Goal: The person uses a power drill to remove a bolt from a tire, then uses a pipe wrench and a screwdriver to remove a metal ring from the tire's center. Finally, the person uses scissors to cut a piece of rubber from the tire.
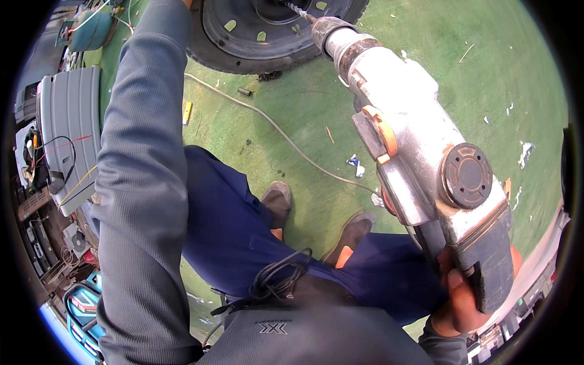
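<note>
Head view: gripping a silver power drill (pixel 426 134) by its rear handle (pixel 494 274) in the curled right hand (pixel 463 309); pointing its bit (pixel 300 10) forward-left of that hand, toward a wheel (pixel 277 33). Holding the left arm (pixel 143 170) stretched forward beyond view; cannot tell the left hand's state.

Left arm (pixel 143 176) stretched long up the left side of the frame, its hand lost beyond the top edge! And down at lower right, the right hand (pixel 465 304), fingers (pixel 517 259) curled in a grip, thumb (pixel 455 281) showing.
</note>
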Demonstrator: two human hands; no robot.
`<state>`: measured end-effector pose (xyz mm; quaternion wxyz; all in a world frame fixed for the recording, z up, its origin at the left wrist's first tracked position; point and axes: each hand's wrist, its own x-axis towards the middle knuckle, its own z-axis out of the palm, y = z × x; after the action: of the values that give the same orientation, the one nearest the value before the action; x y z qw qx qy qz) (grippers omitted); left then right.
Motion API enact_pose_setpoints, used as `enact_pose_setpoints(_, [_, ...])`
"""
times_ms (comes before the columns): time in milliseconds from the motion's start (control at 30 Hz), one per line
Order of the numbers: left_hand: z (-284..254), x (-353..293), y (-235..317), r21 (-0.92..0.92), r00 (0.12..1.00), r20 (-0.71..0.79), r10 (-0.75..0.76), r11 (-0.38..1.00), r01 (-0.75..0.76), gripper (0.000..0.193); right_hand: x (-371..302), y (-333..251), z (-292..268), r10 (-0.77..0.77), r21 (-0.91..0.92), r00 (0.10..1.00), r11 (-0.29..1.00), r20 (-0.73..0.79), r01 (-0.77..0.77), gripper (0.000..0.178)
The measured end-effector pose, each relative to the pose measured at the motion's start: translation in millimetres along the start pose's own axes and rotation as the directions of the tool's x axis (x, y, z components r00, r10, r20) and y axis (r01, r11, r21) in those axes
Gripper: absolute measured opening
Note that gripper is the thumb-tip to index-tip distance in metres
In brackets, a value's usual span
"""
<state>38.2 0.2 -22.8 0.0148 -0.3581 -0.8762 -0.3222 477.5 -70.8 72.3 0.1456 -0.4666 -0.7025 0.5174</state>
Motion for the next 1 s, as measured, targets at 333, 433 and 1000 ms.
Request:
enact_pose_setpoints(333, [-14, 5, -3, 0.017, 0.953, -0.140, 0.269, 0.963, -0.270, 0.044, 4, -12, 6, 0.114, 0.012, 0.992, 0.993, 0.053, -0.114, 0.060])
enact_pose_setpoints(433, [-23, 7, 0, -0.017, 0.979, -0.038, 0.200, 0.980, -0.200, 0.043, 0, -13, 9, 0.094, 0.055, 0.995, 0.994, -0.024, -0.093, 0.065])
enact_pose_setpoints(1000, [-67, 15, -50, 0.008, 0.972, -0.203, 0.122, 0.992, -0.123, 0.041, 4, -13, -6, 0.051, 0.147, 0.998, 0.988, 0.025, -0.054, 0.055])
